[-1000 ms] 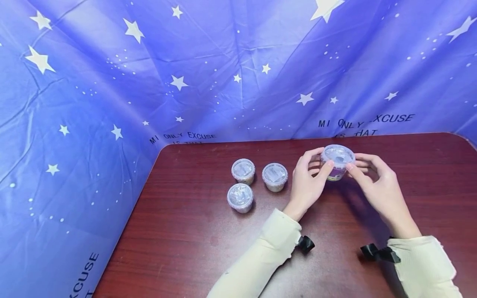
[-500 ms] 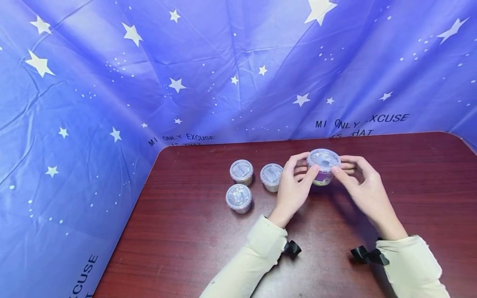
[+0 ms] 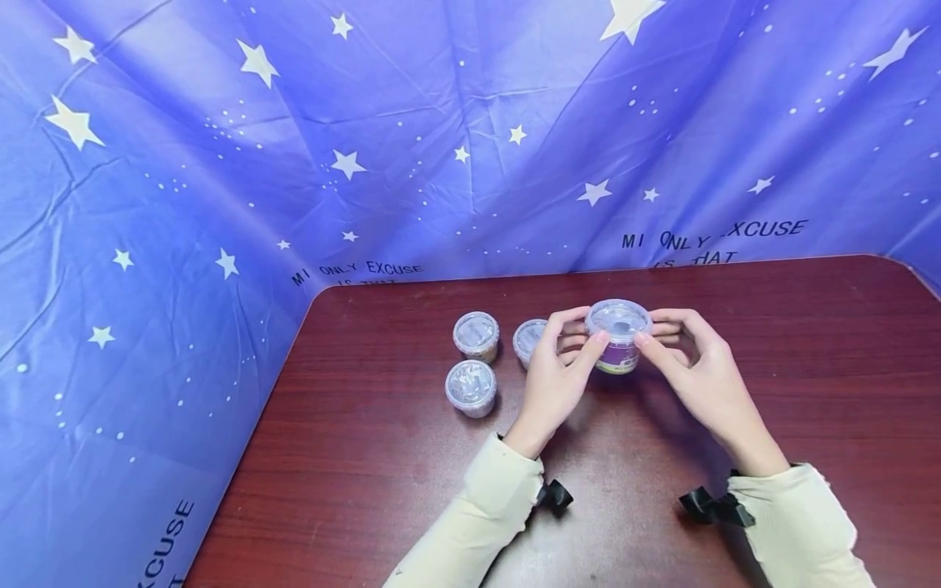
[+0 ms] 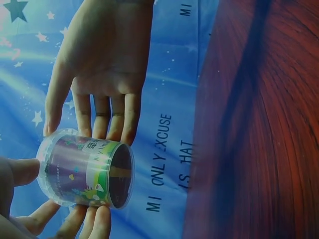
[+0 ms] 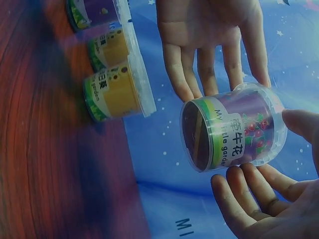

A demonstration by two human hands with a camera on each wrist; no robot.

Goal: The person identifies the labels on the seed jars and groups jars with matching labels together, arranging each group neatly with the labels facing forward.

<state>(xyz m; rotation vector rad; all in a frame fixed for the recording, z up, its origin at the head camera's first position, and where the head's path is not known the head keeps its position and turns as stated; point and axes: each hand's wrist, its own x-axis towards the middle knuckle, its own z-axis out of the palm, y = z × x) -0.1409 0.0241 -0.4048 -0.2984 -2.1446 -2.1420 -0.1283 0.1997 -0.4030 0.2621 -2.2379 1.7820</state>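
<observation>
A lidded clear plastic cup (image 3: pixel 617 336) with a purple, white and green label is held upright above the table. Its label reads "My little garden" in the right wrist view. My left hand (image 3: pixel 556 380) grips its left side, thumb at the front just under the lid rim, fingers round the back. On the opposite side my right hand (image 3: pixel 702 371) holds the cup (image 5: pixel 237 130) the same way. Both wrist views show the cup's dark bottom and fingertips on its wall. Left of my hands, a lidded cup (image 3: pixel 528 341) is partly hidden behind the left hand.
Two more lidded cups, a rear one (image 3: pixel 476 336) and a front one (image 3: pixel 470 389), stand farther left. The right wrist view shows yellow labels on two cups and purple on another (image 5: pixel 94 11). A blue star-patterned cloth (image 3: pixel 412 106) hangs behind the reddish-brown table (image 3: pixel 353 490).
Both hands have carried the cup leftward and slightly nearer to me. The left hand now covers part of the closest standing cup. The standing cups remain in place.
</observation>
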